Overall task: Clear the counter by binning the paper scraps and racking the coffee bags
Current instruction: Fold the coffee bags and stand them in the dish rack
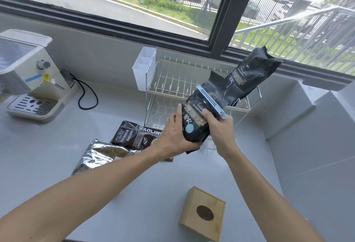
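Both my hands hold one black coffee bag point(197, 118) with a pale blue sealing clip point(210, 102) across it, raised just in front of the wire rack point(169, 80). My left hand point(176, 136) cups the bag's lower left side. My right hand point(221, 126) grips its right side under the clip. A second black coffee bag point(249, 74) leans tilted on the rack's upper tier at the right. On the counter lie a dark printed bag point(134, 136) and a silver foil bag point(99, 155). I see no paper scraps.
A cream coffee machine point(28, 76) with a black cable point(86, 95) stands at the left. A white cutlery holder point(144, 68) hangs on the rack's left end. A wooden box point(203, 215) with a round hole sits near the front. A window runs behind the counter.
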